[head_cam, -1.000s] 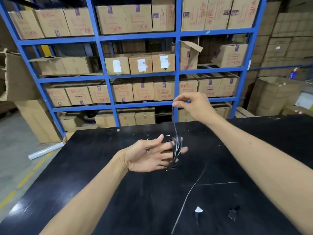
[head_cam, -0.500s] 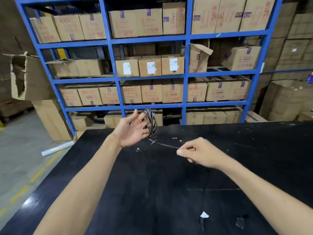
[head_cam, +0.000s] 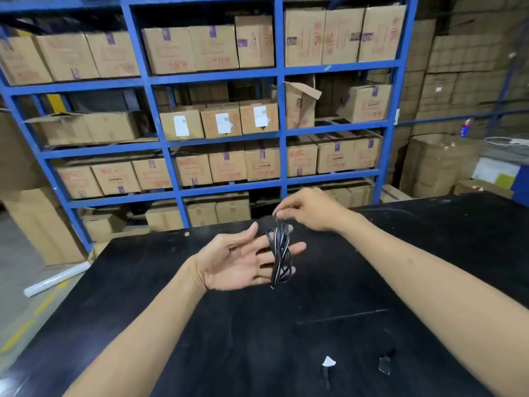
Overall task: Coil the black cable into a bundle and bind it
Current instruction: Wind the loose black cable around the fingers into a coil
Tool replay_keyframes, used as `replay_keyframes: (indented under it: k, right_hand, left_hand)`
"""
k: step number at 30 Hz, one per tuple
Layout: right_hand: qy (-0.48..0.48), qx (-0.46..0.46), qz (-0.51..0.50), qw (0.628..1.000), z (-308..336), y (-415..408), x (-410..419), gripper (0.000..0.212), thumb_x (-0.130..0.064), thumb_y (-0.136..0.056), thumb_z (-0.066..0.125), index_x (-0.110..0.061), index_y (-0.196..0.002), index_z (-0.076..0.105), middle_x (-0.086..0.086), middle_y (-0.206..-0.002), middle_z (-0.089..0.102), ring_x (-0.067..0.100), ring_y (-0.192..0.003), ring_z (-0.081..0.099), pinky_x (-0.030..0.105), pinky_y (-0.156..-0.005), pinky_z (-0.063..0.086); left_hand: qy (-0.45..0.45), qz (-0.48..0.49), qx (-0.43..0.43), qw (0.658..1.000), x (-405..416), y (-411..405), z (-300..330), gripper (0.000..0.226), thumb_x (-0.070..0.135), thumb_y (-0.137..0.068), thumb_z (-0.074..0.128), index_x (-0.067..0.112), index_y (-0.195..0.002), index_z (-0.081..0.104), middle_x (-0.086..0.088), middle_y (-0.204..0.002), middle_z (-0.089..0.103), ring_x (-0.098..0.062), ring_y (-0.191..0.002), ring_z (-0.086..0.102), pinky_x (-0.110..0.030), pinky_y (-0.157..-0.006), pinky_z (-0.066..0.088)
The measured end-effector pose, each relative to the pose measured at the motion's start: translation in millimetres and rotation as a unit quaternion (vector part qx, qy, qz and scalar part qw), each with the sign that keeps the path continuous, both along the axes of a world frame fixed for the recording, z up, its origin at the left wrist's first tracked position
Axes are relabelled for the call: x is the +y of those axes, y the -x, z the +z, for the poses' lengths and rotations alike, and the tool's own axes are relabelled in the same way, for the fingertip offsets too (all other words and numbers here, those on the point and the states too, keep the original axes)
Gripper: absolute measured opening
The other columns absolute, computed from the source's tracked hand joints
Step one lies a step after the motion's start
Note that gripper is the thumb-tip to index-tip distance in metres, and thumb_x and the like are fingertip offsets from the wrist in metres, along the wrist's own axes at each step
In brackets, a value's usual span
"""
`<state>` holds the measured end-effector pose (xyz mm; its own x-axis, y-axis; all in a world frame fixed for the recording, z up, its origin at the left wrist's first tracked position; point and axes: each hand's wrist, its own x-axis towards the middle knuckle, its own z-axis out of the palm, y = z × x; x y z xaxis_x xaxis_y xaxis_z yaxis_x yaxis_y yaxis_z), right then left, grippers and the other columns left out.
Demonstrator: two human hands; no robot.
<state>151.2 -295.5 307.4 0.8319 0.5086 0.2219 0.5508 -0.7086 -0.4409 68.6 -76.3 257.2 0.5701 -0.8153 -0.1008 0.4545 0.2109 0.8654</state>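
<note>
A warehouse fills the background: tall blue steel shelving (head_cam: pixel 282 116) stacked with brown cardboard boxes (head_cam: pixel 220 121), some bearing white labels. In front of it spreads a wide black table (head_cam: pixel 257 333), scuffed with pale scratches. Two bare forearms reach out over the table. The left hand (head_cam: pixel 237 262) is held palm up with its fingers spread and straight, and the black cable (head_cam: pixel 280 256) is wound in several loops around those fingers, above the tabletop. The right hand (head_cam: pixel 309 213) hovers just above the coil, thumb and forefinger pinching the cable's loose end at the top of the loops. Near the table's front edge lie a small white scrap (head_cam: pixel 328 361) and, just right of it, a small dark scrap (head_cam: pixel 385 365).
</note>
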Motion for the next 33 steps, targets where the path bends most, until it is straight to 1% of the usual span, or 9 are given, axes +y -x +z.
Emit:
replay_keyframes:
  k: [4, 10, 13, 17, 19, 23, 27, 31, 33]
  right_hand:
    - [-0.150, 0.174, 0.073, 0.971, -47, 18, 12, 0.019, -0.022, -0.103, 0.058, -0.025, -0.103, 0.076, -0.001, -0.080, 0.069, 0.000, -0.053, 0.053, 0.029, -0.059, 0.041]
    - [-0.145, 0.207, 0.073, 0.965, -62, 59, 20, 0.023, -0.041, -0.103, 0.052, -0.032, -0.107, 0.073, -0.007, -0.064, 0.059, 0.008, -0.058, 0.050, 0.026, -0.060, 0.045]
    - [-0.093, 0.151, 0.032, 0.984, -40, 69, 6, 0.020, -0.041, -0.099, 0.061, -0.029, -0.091, 0.074, -0.009, -0.062, 0.062, -0.002, -0.051, 0.056, 0.022, -0.062, 0.045]
    - [-0.016, 0.033, 0.012, 0.999, 5, 74, -3, 0.013, -0.037, -0.098, 0.064, -0.031, -0.100, 0.075, -0.015, -0.076, 0.070, -0.003, -0.068, 0.065, 0.015, -0.062, 0.045]
    - [0.022, -0.061, 0.014, 0.998, 23, 69, -2, 0.016, -0.039, -0.097, 0.065, -0.031, -0.106, 0.076, -0.017, -0.087, 0.071, -0.002, -0.077, 0.065, 0.018, -0.067, 0.050]
    - [0.013, -0.150, 0.008, 0.989, 38, 41, -1, 0.017, -0.046, -0.093, 0.066, -0.036, -0.104, 0.076, -0.020, -0.088, 0.062, 0.002, -0.084, 0.055, 0.031, -0.073, 0.046]
    - [-0.096, -0.075, 0.016, 0.992, 18, 22, 1, 0.013, -0.039, -0.096, 0.066, -0.036, -0.102, 0.078, -0.017, -0.091, 0.070, 0.001, -0.087, 0.063, 0.033, -0.079, 0.051]
    - [-0.172, 0.046, 0.006, 0.984, -22, 20, 9, 0.023, -0.021, -0.099, 0.061, -0.038, -0.094, 0.076, -0.007, -0.082, 0.075, 0.015, -0.072, 0.069, 0.047, -0.073, 0.059]
    - [-0.210, 0.077, 0.004, 0.975, -37, 29, 15, 0.025, -0.021, -0.101, 0.059, -0.038, -0.092, 0.075, -0.011, -0.069, 0.070, 0.013, -0.061, 0.058, 0.039, -0.062, 0.055]
  left_hand:
    - [0.113, 0.033, -0.067, 0.991, 6, -1, 29, 0.060, 0.049, -0.104, 0.019, 0.024, -0.158, 0.018, -0.011, -0.167, 0.010, -0.047, -0.150, 0.000, -0.056, -0.122, -0.004]
    - [0.104, 0.234, -0.092, 0.962, 43, -28, 40, 0.059, 0.051, -0.105, 0.027, 0.021, -0.156, 0.029, -0.007, -0.164, 0.026, -0.040, -0.134, 0.022, -0.047, -0.120, 0.006]
    - [0.036, 0.292, -0.062, 0.954, 67, -39, 28, 0.061, 0.054, -0.100, 0.040, 0.021, -0.151, 0.041, -0.004, -0.162, 0.030, -0.028, -0.108, 0.031, -0.040, -0.100, 0.020]
    - [-0.089, 0.272, -0.031, 0.958, 71, -43, 2, 0.052, 0.058, -0.099, 0.043, 0.016, -0.127, 0.055, -0.011, -0.130, 0.046, -0.026, -0.110, 0.048, -0.036, -0.095, 0.031]
    - [-0.142, 0.212, -0.027, 0.967, 53, -35, -7, 0.057, 0.058, -0.098, 0.043, 0.016, -0.135, 0.053, -0.007, -0.141, 0.052, -0.031, -0.126, 0.042, -0.036, -0.100, 0.031]
    - [-0.146, 0.060, -0.061, 0.986, 12, -15, -3, 0.061, 0.054, -0.103, 0.026, 0.022, -0.156, 0.030, -0.010, -0.162, 0.031, -0.016, -0.095, 0.038, -0.030, -0.083, 0.030]
    - [-0.047, 0.015, -0.055, 0.997, 0, 2, 20, 0.059, 0.049, -0.104, 0.024, 0.025, -0.157, 0.025, -0.017, -0.163, 0.025, -0.035, -0.139, 0.021, -0.046, -0.121, 0.007]
    - [0.080, 0.033, -0.065, 0.994, 0, 7, 41, 0.060, 0.049, -0.104, 0.014, 0.022, -0.157, 0.023, -0.019, -0.163, 0.016, -0.046, -0.151, -0.001, -0.054, -0.123, -0.004]
    - [0.124, 0.080, -0.074, 0.986, 3, 2, 47, 0.060, 0.050, -0.105, 0.012, 0.023, -0.157, 0.023, -0.017, -0.165, 0.015, -0.046, -0.151, 0.002, -0.056, -0.123, -0.001]
